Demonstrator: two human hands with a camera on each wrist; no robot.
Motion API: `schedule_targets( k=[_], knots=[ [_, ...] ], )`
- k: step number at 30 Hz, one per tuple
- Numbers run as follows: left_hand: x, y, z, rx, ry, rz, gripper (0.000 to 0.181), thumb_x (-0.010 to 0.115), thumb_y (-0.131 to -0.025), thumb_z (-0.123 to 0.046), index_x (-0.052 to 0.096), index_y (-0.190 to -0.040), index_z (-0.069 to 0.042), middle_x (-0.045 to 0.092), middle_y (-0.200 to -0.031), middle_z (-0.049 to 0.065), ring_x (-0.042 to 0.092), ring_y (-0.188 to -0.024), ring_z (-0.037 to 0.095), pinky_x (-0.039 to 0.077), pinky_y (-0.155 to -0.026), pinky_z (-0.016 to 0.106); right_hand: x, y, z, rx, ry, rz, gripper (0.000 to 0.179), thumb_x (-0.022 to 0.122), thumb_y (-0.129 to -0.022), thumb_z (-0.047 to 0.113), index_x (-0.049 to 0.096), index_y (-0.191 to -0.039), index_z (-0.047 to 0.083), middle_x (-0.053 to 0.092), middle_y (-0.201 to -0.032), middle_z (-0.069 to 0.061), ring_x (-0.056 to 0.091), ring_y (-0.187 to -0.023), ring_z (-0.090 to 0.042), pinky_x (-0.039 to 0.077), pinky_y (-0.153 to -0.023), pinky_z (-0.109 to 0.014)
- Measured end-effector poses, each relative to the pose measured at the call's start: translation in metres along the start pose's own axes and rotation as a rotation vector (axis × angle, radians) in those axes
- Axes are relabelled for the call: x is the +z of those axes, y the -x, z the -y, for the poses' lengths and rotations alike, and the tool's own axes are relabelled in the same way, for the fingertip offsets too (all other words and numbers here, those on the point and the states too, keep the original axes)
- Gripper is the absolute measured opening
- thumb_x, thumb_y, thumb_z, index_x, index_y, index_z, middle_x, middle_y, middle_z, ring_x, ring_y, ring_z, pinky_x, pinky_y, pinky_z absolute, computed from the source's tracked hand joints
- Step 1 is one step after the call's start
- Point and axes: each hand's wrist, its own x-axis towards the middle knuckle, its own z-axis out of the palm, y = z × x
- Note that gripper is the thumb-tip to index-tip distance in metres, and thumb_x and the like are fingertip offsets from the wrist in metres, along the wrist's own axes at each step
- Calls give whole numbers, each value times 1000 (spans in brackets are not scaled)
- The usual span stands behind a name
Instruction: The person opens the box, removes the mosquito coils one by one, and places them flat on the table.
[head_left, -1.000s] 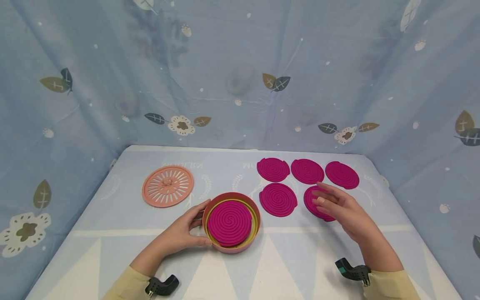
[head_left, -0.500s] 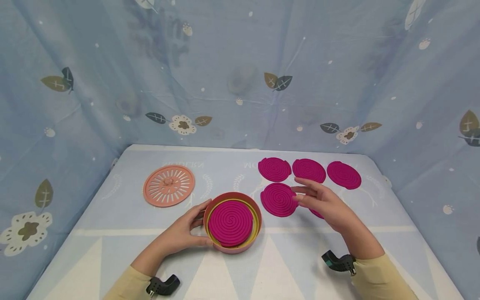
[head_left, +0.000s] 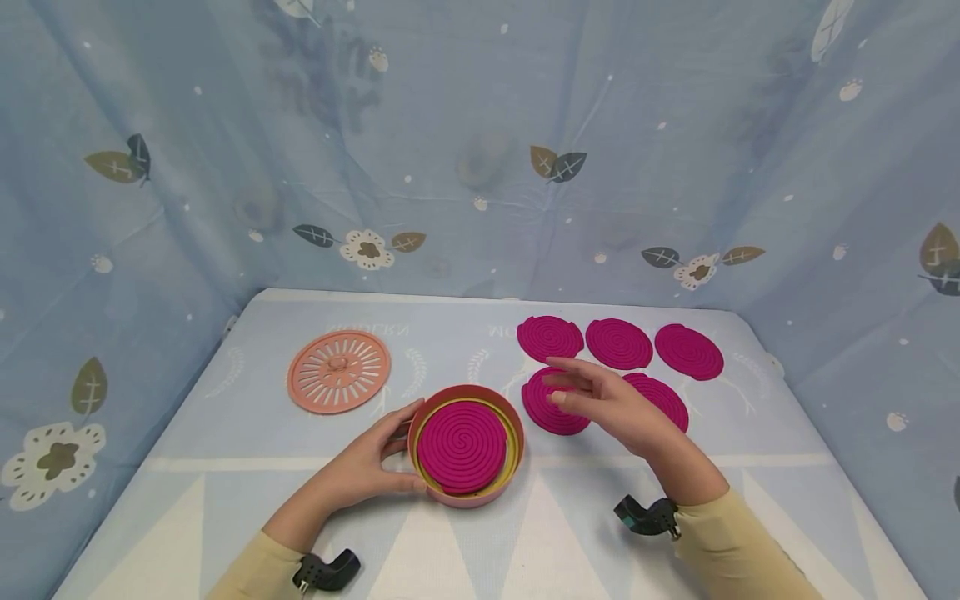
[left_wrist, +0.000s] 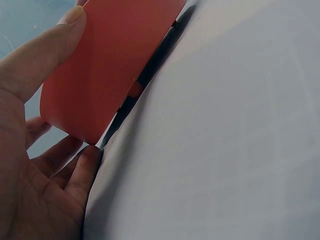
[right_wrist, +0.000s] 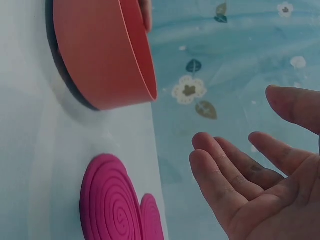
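Note:
A round orange mosquito coil box (head_left: 465, 392) with a yellow inner ring stands on the table, a magenta mosquito coil (head_left: 462, 446) lying inside. My left hand (head_left: 363, 475) grips its left side; in the left wrist view thumb and fingers wrap the orange wall (left_wrist: 107, 60). Fingers spread and loosely bent, my right hand (head_left: 611, 408) hovers over another magenta coil (head_left: 540, 412), partly covering it in the head view. Nothing is between its fingers, as the right wrist view shows, with the spiral coil (right_wrist: 107, 200) below and the box (right_wrist: 95, 55) nearby.
More magenta coils lie flat: three in the back row, including the right one (head_left: 689, 352), and one (head_left: 663, 398) behind my right wrist. A slotted orange lid (head_left: 339, 372) lies at the back left. A patterned blue curtain (head_left: 480, 150) surrounds the table.
My right hand has moved left, from over the front right coil to over the front left one. My left hand stays on the box.

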Motion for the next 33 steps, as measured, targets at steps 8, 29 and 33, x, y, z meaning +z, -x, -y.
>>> schedule_targets(
  k=[8,29,33],
  knots=[
    [0,0,1,5,3,4,110,93,-66,-38,29,-155,-33,34,-154,-8,52,-126,11,42,-109,25,14,-10,8,-26,-23,65,58,68,-95,27,46,-148,23,55,-138,-10,50,-129,-26,48,-105,-45],
    [0,0,1,35,-4,2,110,92,-68,-36,29,-156,-26,34,-155,-1,52,-128,19,41,-110,28,48,-33,16,-26,-8,207,55,68,-94,28,49,-146,22,57,-137,-13,57,-123,-23,49,-104,-44],
    [0,1,0,26,4,8,108,92,-69,-35,29,-156,-28,34,-155,0,52,-127,20,40,-111,30,55,-37,15,-6,-37,240,60,69,-94,29,46,-148,18,54,-139,-16,56,-124,-25,52,-101,-39]
  ],
)
